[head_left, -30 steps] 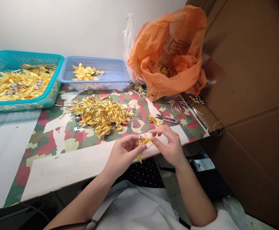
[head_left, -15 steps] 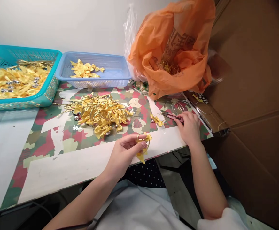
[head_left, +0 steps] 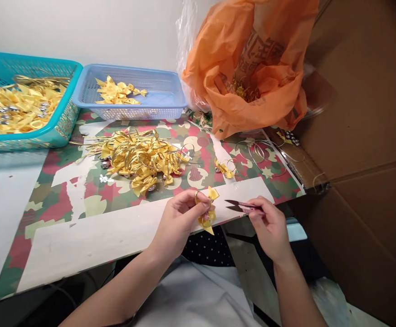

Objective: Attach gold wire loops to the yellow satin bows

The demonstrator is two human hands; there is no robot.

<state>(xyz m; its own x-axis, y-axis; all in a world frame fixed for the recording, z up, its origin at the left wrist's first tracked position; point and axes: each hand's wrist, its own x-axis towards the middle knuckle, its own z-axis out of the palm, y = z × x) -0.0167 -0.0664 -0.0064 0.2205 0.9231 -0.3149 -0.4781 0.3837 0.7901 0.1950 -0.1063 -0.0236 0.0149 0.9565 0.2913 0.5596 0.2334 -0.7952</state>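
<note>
The left hand's fingers (head_left: pixel 202 205) pinch a yellow ribbon bow (head_left: pixel 212 194) above the worktop's (head_left: pixel 129 227) near edge; the right hand's fingers (head_left: pixel 257 210) are closed around small thread snips (head_left: pixel 243 207), blades slightly apart, pointing at the bow; beyond lie a bow pile (head_left: pixel 143 156), blue basket (head_left: pixel 157 109) and orange bag (head_left: pixel 252 109)
</note>
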